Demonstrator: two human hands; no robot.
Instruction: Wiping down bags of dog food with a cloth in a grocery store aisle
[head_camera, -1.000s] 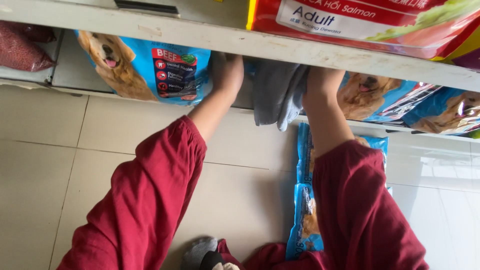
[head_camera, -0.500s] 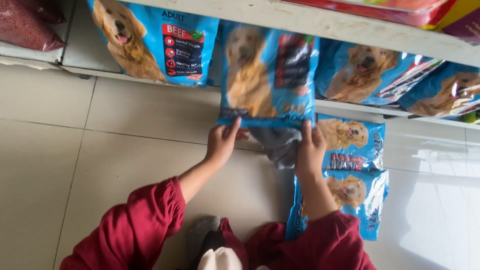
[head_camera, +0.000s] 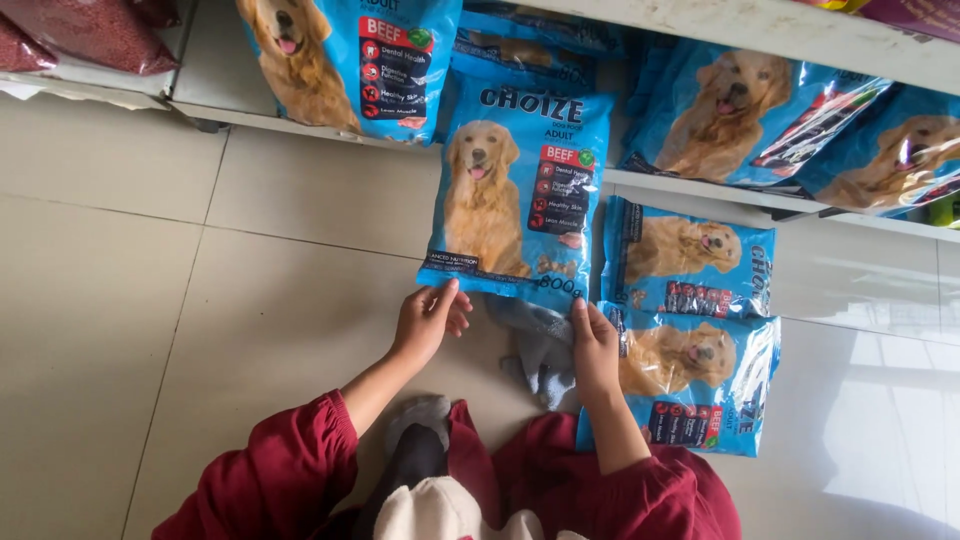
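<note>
A blue pet-food bag (head_camera: 515, 195) with a golden dog pictured on it is held up by its bottom edge, in front of the low shelf. My left hand (head_camera: 428, 322) grips the bag's lower left corner. My right hand (head_camera: 594, 345) grips its lower right corner and also pinches a grey cloth (head_camera: 540, 350) that hangs below the bag. Both arms wear dark red sleeves.
Two more blue bags (head_camera: 690, 345) lie on the tiled floor to the right. Other blue bags (head_camera: 345, 60) stand on the bottom white shelf (head_camera: 700, 195), with red bags (head_camera: 90, 30) at far left. An upper shelf edge (head_camera: 790, 35) overhangs.
The bag has come out from the shelf and been drawn toward me over the floor. Both hands moved from under the upper shelf down to the bag's bottom corners; the cloth came along.
</note>
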